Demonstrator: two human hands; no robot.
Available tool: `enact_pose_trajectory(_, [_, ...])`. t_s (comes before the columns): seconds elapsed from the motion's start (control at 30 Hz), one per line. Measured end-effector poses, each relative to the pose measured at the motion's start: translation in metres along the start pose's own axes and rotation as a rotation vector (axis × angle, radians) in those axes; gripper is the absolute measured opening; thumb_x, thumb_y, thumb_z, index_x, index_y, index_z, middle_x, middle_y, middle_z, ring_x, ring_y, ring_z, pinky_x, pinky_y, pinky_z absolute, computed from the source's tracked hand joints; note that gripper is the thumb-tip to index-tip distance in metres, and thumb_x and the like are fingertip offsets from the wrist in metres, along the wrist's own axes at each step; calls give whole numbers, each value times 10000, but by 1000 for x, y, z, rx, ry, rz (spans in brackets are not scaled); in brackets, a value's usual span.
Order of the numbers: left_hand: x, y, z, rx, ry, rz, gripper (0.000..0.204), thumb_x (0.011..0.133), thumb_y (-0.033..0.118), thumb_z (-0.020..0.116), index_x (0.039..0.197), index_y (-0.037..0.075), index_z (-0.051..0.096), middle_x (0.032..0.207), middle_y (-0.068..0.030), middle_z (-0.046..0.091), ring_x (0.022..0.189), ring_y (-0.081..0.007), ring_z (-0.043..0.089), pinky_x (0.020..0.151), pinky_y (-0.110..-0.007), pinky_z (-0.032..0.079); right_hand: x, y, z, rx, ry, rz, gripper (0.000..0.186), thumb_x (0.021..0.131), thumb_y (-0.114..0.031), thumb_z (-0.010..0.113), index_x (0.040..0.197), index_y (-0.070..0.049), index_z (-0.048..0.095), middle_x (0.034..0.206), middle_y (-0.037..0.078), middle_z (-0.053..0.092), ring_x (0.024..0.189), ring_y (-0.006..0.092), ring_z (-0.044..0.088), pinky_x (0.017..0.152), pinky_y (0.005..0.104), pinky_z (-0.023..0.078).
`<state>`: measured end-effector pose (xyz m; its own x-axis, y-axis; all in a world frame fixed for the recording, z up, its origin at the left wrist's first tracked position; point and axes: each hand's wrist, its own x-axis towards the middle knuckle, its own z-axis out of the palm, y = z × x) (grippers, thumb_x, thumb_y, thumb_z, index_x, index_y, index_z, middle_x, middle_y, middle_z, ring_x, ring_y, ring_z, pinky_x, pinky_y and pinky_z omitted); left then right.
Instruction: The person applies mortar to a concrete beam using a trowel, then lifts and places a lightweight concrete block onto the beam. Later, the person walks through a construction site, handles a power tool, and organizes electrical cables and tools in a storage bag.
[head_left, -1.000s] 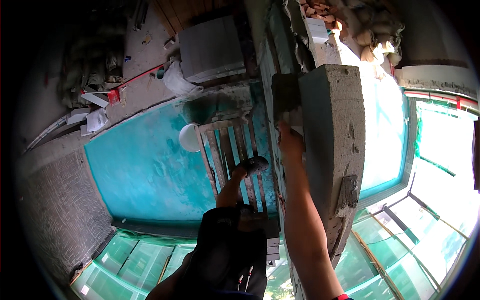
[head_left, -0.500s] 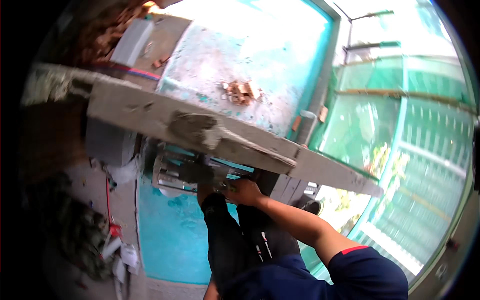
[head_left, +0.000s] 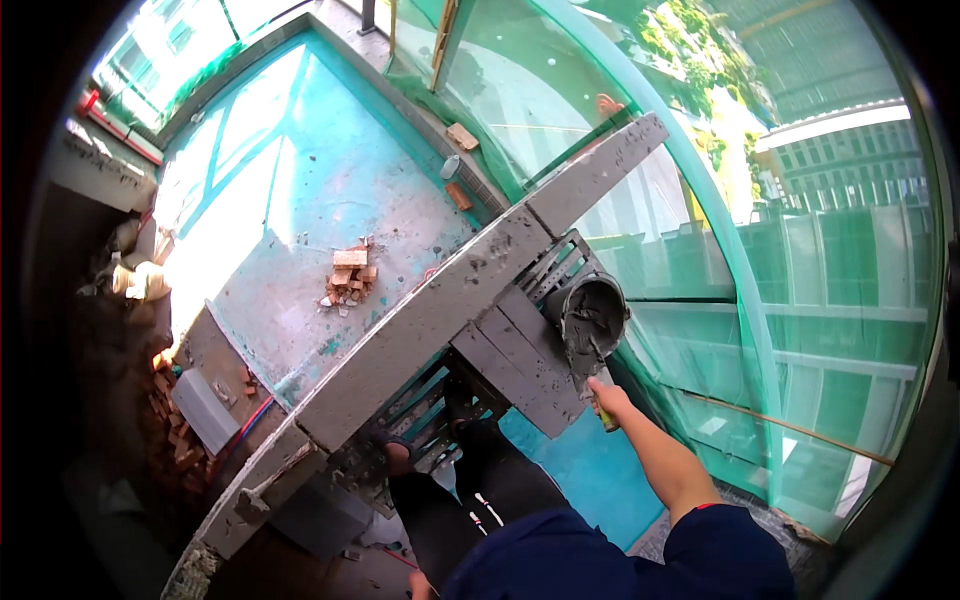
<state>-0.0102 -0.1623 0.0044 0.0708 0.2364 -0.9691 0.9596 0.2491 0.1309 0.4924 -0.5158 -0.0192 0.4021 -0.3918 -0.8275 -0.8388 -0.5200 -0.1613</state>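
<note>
My right hand is closed around the yellow-green handle of a trowel. Its mortar-coated blade reaches to the near rim of a dark bucket, where grey mortar coats the inside. At the lower edge, part of my left hand hangs beside my leg, and its fingers are mostly hidden. Several grey blocks lie side by side on the slatted platform, left of the bucket. Beyond them a long grey block wall runs diagonally across the view.
My feet stand on the platform close to the wall. Past the wall, broken bricks lie heaped on the turquoise-coated floor. Green netting and a curved frame border the right side. A loose grey block lies at the left.
My view has turned to the right. My right hand has moved from in front of my knees out to the bucket on the right, the trowel now at its rim.
</note>
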Motion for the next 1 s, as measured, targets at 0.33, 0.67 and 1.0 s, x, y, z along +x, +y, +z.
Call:
enact_pose_trajectory(0.33, [6,138,-49,244,-50,191,390,883,413,533,1057,81,640,868,-64,636,696,-222,569,544,-354,444,26,7,-63,-247,491,-168,418,782,-393,621,968,-20,591,928,197,654,889,367,623,752,437,493])
enact_pose_trajectory(0.67, [49,268,-38,264,-256,358,392,881,416,537,1061,84,640,867,-55,635,686,-212,567,531,-349,442,-114,95,107,-130,-403,-156,645,808,-538,593,1238,-60,545,1209,165,547,1127,315,505,951,403,405])
enact_pose_trajectory(1.0, [57,271,-78,228,-354,430,393,880,420,541,1064,87,639,867,-46,634,677,-201,564,518,-344,440,-77,15,1,137,97,-303,594,769,-399,689,1202,-13,563,1081,165,624,957,262,612,784,365,500])
